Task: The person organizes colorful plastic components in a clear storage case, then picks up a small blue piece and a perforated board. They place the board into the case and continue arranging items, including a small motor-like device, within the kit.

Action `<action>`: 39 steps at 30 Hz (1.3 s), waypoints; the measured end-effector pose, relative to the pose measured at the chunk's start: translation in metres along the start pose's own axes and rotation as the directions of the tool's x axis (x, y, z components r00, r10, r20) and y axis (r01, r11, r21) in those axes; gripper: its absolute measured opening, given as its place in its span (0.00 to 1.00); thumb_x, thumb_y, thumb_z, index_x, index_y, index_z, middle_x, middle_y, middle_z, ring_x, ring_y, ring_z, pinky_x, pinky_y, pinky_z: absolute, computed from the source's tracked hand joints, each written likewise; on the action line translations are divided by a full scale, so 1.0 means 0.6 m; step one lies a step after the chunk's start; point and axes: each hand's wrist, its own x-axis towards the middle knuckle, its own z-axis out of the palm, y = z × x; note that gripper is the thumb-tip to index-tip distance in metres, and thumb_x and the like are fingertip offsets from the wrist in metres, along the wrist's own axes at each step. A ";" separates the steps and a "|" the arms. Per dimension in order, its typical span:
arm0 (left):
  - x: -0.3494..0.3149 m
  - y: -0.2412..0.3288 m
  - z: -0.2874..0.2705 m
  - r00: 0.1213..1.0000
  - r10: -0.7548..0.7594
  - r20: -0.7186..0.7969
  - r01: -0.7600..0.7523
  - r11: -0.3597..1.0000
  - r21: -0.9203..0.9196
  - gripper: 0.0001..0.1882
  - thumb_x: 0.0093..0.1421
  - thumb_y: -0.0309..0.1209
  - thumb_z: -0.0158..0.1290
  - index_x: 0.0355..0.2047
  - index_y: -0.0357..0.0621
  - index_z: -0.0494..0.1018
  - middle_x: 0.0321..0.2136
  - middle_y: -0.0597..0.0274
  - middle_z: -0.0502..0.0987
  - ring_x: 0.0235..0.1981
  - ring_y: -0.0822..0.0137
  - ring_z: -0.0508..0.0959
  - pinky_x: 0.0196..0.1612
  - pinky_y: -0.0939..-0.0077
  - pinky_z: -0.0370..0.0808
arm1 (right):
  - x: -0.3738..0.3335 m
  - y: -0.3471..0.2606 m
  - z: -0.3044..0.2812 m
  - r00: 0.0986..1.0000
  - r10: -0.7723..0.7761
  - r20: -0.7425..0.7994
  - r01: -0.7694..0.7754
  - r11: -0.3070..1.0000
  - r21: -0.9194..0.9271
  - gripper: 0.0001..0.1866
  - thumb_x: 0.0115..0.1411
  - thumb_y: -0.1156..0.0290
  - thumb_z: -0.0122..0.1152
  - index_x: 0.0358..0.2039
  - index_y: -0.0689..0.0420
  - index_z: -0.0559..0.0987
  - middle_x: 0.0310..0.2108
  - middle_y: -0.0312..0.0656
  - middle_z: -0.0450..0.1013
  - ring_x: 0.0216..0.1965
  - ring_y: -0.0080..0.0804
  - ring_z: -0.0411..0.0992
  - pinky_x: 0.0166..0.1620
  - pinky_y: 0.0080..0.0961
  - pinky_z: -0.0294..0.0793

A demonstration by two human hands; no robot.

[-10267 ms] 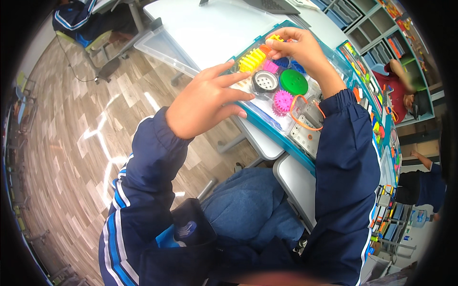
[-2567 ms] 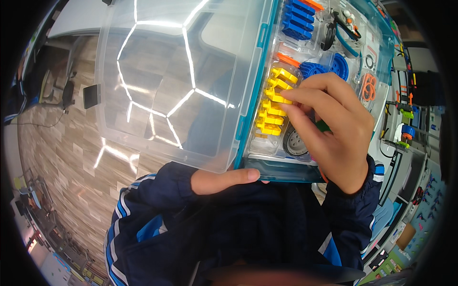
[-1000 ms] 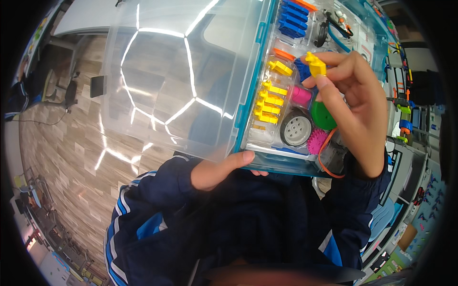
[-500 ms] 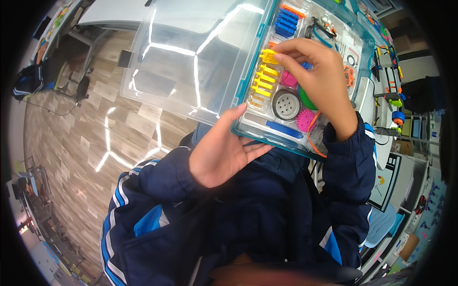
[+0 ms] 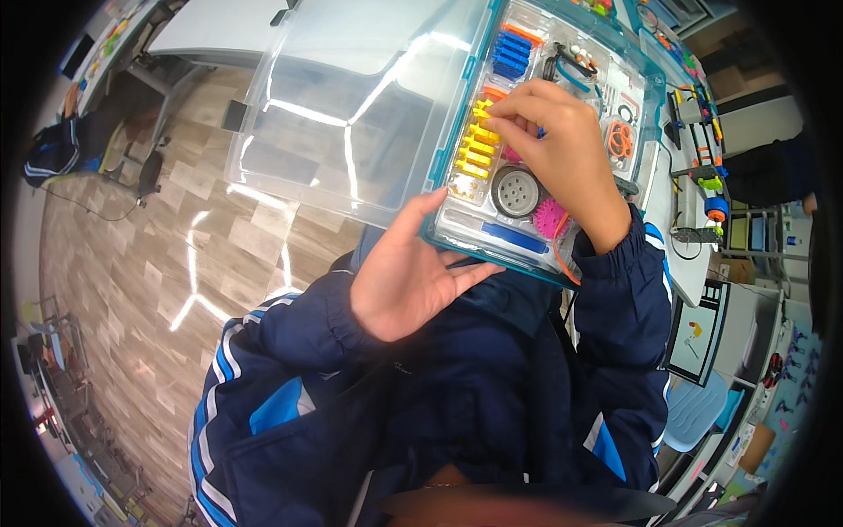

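Observation:
A teal-rimmed clear parts box (image 5: 443,235) sits tilted in front of me, its clear lid (image 5: 351,105) swung open to the left. My left hand (image 5: 408,277) is open, palm up, under the box's near edge and supports it. My right hand (image 5: 558,154) reaches into the box, its fingertips pinched on a yellow part (image 5: 482,110) at the top of a row of yellow pieces (image 5: 470,158). Beside that hand lie a grey wheel (image 5: 515,191), a pink gear (image 5: 551,217), blue pieces (image 5: 509,57) and an orange rubber band (image 5: 620,139).
A white table (image 5: 680,255) runs along the right, with small coloured models (image 5: 709,189) on it. A tablet-like screen (image 5: 698,332) and a blue chair seat (image 5: 694,413) lie lower right. Wooden floor spreads left, with a chair and a bag (image 5: 61,154) far left.
The box and lid have shifted up and right in view. My left hand slid forward under the box's edge. My right hand lowered its fingertips onto the yellow pieces.

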 end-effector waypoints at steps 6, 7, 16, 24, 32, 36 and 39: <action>0.001 0.001 0.002 1.000 -0.009 -0.015 0.008 0.999 -0.049 0.35 0.68 0.48 0.46 0.66 0.37 0.52 0.62 0.42 0.62 0.64 0.50 0.65 0.67 0.50 0.64 | -0.003 0.001 0.007 0.999 0.050 -0.009 -0.049 0.998 0.038 0.05 0.53 0.77 0.66 0.31 0.64 0.82 0.29 0.43 0.75 0.26 0.35 0.75 0.31 0.27 0.74; 0.001 0.001 0.003 1.000 -0.010 -0.023 0.009 0.999 -0.053 0.35 0.68 0.47 0.46 0.66 0.37 0.52 0.62 0.43 0.62 0.64 0.50 0.65 0.67 0.50 0.64 | -0.004 0.002 0.008 0.996 0.084 0.004 -0.084 0.995 0.048 0.05 0.54 0.77 0.66 0.31 0.64 0.81 0.29 0.45 0.75 0.28 0.40 0.77 0.33 0.29 0.76; 0.006 -0.004 0.005 1.000 -0.018 -0.018 0.017 0.999 -0.050 0.34 0.69 0.47 0.45 0.66 0.37 0.52 0.62 0.44 0.62 0.64 0.50 0.64 0.68 0.50 0.63 | -0.002 0.009 -0.015 0.996 0.071 -0.060 -0.073 0.997 -0.026 0.05 0.55 0.77 0.65 0.32 0.63 0.82 0.30 0.45 0.76 0.29 0.39 0.76 0.34 0.30 0.75; 0.007 -0.005 0.002 1.000 -0.021 -0.023 0.019 0.998 -0.063 0.32 0.68 0.46 0.47 0.64 0.39 0.55 0.58 0.49 0.65 0.60 0.57 0.69 0.65 0.61 0.67 | 0.009 0.022 0.000 0.999 -0.048 0.020 0.050 0.988 -0.144 0.05 0.56 0.78 0.63 0.33 0.63 0.78 0.29 0.40 0.70 0.25 0.30 0.70 0.29 0.26 0.67; 0.008 -0.005 -0.001 0.999 -0.026 -0.025 0.025 0.999 -0.041 0.34 0.69 0.47 0.45 0.66 0.37 0.52 0.62 0.44 0.62 0.65 0.50 0.64 0.68 0.52 0.63 | 0.005 0.032 -0.038 0.976 0.216 -0.024 -0.206 0.954 0.220 0.08 0.61 0.74 0.61 0.34 0.63 0.71 0.37 0.46 0.77 0.35 0.33 0.78 0.38 0.27 0.77; 0.009 -0.006 -0.001 0.999 -0.021 -0.028 0.020 0.999 -0.041 0.34 0.69 0.48 0.44 0.66 0.38 0.53 0.62 0.44 0.62 0.65 0.50 0.64 0.67 0.52 0.64 | 0.015 0.046 -0.034 0.978 0.210 0.013 -0.202 0.923 0.327 0.11 0.59 0.76 0.65 0.38 0.64 0.73 0.35 0.44 0.78 0.34 0.28 0.77 0.38 0.23 0.77; 0.011 -0.005 -0.002 0.999 -0.026 -0.037 0.025 0.999 -0.043 0.34 0.69 0.48 0.44 0.66 0.38 0.53 0.62 0.44 0.62 0.64 0.50 0.64 0.67 0.52 0.63 | 0.016 0.040 -0.031 0.980 0.192 0.041 -0.197 0.963 0.183 0.11 0.58 0.77 0.66 0.40 0.64 0.77 0.37 0.42 0.78 0.36 0.23 0.77 0.39 0.20 0.76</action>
